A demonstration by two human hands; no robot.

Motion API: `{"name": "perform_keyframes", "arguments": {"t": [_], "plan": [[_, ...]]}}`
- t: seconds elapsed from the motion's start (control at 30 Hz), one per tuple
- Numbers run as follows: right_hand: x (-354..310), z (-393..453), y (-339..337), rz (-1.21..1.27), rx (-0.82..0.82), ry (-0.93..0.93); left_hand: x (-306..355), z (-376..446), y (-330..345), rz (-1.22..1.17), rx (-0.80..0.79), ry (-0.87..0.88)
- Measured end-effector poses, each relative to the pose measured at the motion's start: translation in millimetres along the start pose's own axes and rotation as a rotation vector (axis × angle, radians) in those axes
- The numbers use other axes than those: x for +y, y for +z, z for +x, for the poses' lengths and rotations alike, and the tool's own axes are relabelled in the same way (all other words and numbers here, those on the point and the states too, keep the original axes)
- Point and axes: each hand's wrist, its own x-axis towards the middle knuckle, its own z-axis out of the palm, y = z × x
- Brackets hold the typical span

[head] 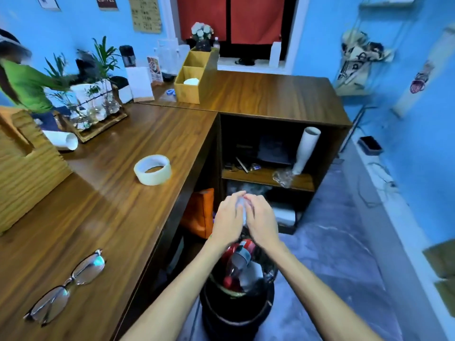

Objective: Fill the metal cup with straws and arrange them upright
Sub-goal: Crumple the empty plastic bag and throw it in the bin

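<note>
1. Judging by how things lie, the task looks barely begun or stuck on a side chore: no metal cup and no straws show anywhere in this view, so where they are I cannot tell.
2. Both hands meet over the bin (236, 299) on the floor. The left hand (227, 219) and the right hand (261, 221) have their fingers curled in on a small clear, crinkly scrap (242, 205) between them, perhaps plastic wrapping, though blur makes that uncertain.
3. The bin below already holds a red bottle (240, 259) and other rubbish, so the scrap seems headed there; that is a guess.
4. On the wooden counter (118, 217) sit a roll of tape (152, 169), a pair of glasses (67, 286) and a lying white cup (65, 141), none of them touched.
5. A tall stack of white cups (306, 150) leans in the open shelf (268, 178) beyond the hands.
6. Left to do, as far as I can judge: drop the scrap, find the cup and straws, fill it, and stand them upright.
</note>
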Motion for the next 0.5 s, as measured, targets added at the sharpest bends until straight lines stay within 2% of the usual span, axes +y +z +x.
{"name": "perform_keyframes", "arguments": {"t": [0.1, 0.23, 0.33, 0.5], "plan": [[22, -3, 4, -0.013, -0.027, 0.043, -8, 2, 21, -0.001, -0.032, -0.040], [54, -9, 16, 0.019, -0.057, 0.125, -33, -2, 47, -0.048, -0.004, -0.208], [74, -21, 30, 0.049, -0.111, 0.179, -56, -14, 66, 0.029, 0.043, -0.288], [114, -48, 64, -0.054, -0.246, 0.163, -102, -38, 95, 0.255, -0.079, -0.367]]}}
